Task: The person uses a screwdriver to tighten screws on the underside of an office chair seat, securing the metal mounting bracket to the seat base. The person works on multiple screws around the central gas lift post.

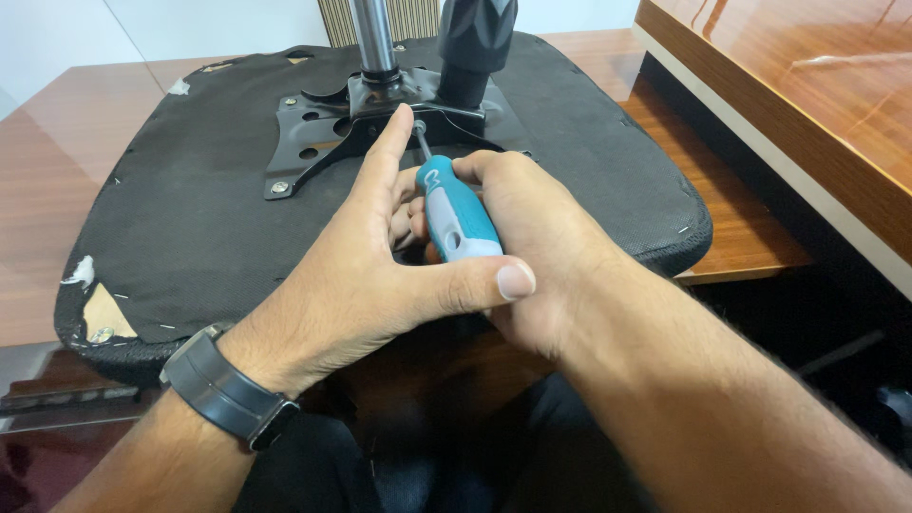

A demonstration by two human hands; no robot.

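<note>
We find an upturned chair seat (pixel 190 218) lying on a wooden table (pixel 57 142), its black metal plate (pixel 313 123) and gas post (pixel 373 38) uppermost. Our right hand (pixel 541 237) is closed around the teal-and-white handle of a screwdriver (pixel 454 207), whose tip meets the plate near the post. Our left hand (pixel 361 275) is half open, forefinger stretched along the shaft, thumb resting across the right hand. A dark watch (pixel 223 389) sits on the left wrist.

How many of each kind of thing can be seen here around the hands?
Hands: 2, left hand and right hand
Screwdriver: 1
Upturned chair seat: 1
Metal mounting plate: 1
Wristwatch: 1
Wooden tables: 2, and
Total: 8
</note>
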